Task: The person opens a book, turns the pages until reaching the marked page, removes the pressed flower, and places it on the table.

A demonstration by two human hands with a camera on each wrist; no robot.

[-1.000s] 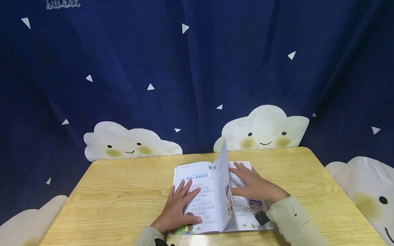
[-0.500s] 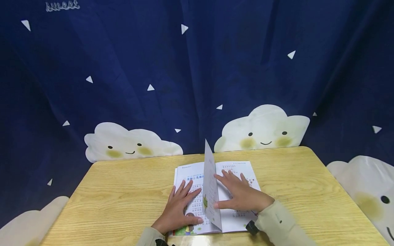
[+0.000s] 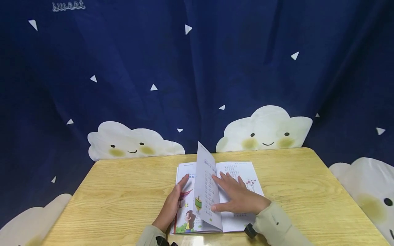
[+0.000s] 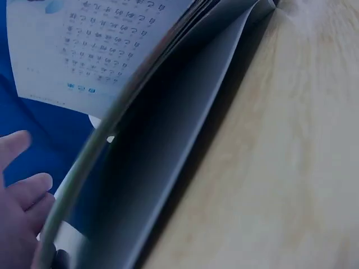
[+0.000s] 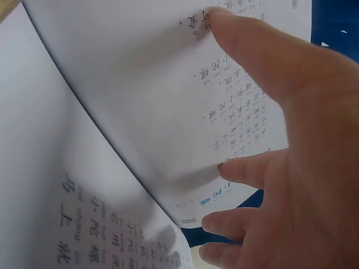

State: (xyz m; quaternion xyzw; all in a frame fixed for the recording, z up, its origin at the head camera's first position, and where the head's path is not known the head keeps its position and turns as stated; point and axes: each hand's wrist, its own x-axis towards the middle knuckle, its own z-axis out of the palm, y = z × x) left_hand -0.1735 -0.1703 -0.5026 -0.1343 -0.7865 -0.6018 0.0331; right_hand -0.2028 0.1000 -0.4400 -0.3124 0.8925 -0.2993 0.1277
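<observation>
An open picture book [image 3: 238, 222] with printed Chinese text lies on the wooden table. One page [image 3: 207, 191] stands up from its spine, leaning left, with a green spinning top drawn on it. My right hand [image 3: 241, 198] is spread over the right half, fingertips against the raised page; the right wrist view shows its thumb [image 5: 252, 56] and forefinger touching the paper. On its side at the book's left edge, my left hand [image 3: 170, 206] has its fingers straight beside the left page [image 3: 187, 205]. In the left wrist view, left-hand fingers [image 4: 28, 190] show past the lifted book edge [image 4: 90, 157].
The wooden table [image 3: 129, 191] extends on both sides of the book. Behind it hangs a dark blue curtain [image 3: 138, 68] with white triangles and smiling clouds. A dark wrist strap piece [image 3: 250, 230] sits at the right sleeve [image 3: 277, 222].
The raised page has swung from right to left over the spine, the right hand following it leftward. My left hand has turned from flat on the left page onto its side at the edge.
</observation>
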